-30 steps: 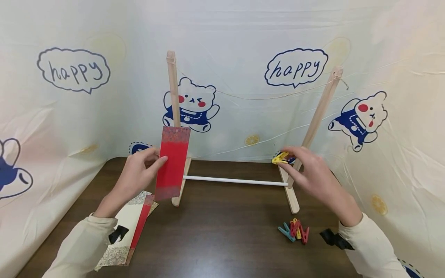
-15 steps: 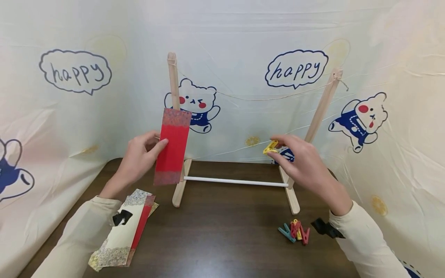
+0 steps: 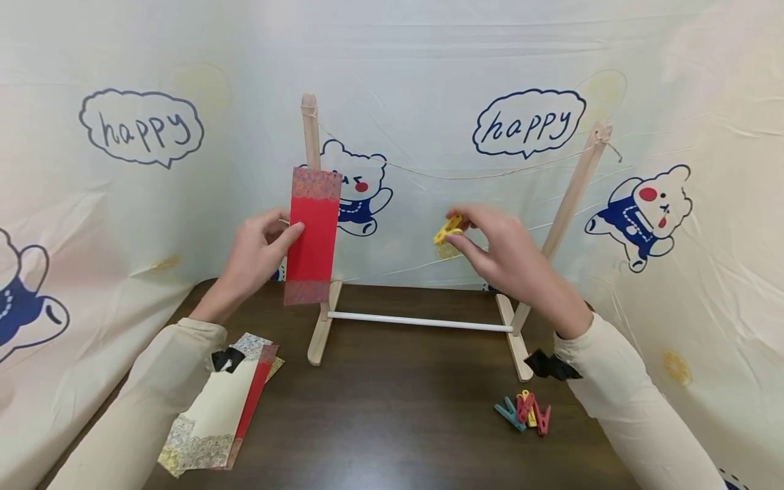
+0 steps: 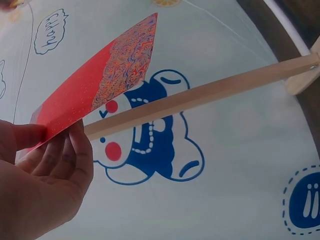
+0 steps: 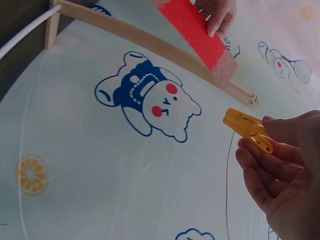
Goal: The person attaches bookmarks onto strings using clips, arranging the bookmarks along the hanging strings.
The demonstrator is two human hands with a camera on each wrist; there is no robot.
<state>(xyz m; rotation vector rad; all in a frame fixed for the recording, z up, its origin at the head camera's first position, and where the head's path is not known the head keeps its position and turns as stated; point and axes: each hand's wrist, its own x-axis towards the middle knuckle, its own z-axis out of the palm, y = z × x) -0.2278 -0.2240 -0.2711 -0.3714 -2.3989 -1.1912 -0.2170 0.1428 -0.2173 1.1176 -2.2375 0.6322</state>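
My left hand [image 3: 260, 252] pinches a red paper strip [image 3: 314, 238] by its left edge, thumb in front and fingers behind. Patterned bands cross the strip's top and bottom; it hangs nearly upright in front of the left wooden post [image 3: 310, 136]. In my right hand [image 3: 505, 248] is a yellow clothespin [image 3: 448, 230], pinched between thumb and fingers. The right wrist view shows the clothespin [image 5: 247, 129] with its nose pointing away from the palm. Above both hands a thin string [image 3: 450, 178] sags between the two posts.
A white rod [image 3: 419, 320] joins the feet of the stand, with the right post [image 3: 576, 190] leaning outward. Several clothespins [image 3: 525, 410] lie at the right of the dark table [image 3: 380, 408]. Cream and red paper strips [image 3: 223, 401] lie at the left, partly under my sleeve.
Both hands have risen, the left carrying the red strip up along the post. My right hand has also moved left with the yellow clothespin, closer to the strip.
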